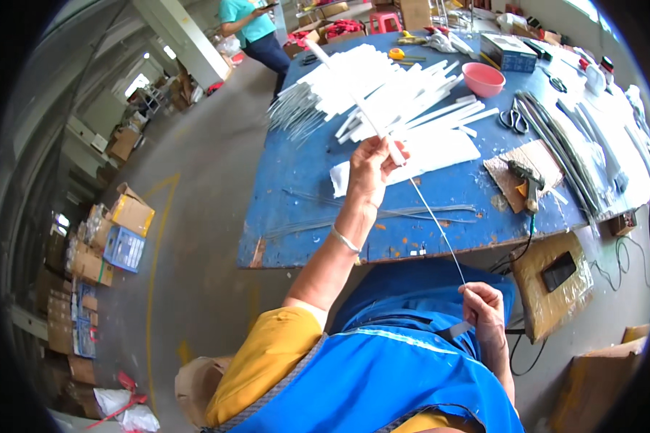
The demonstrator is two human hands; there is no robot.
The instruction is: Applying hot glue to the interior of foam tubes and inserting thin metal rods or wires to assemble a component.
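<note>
Our left hand [372, 169] pinches a long white plastic tube [354, 97]; our right hand [484, 307] grips the thin steel wire [437, 220] leaving it. Slack grip could let it buckle.

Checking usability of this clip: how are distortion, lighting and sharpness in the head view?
Head view: strong fisheye, the blue table edges bow and black corners vignette; even daylight, soft shadows; left hand, right hand and the thin wire are fairly sharp, rim detail smears.

left hand [372, 167] gripping a white tube [354, 101], right hand [484, 307] pinching thin wire [437, 224], over messy blue table [296, 187]
</note>
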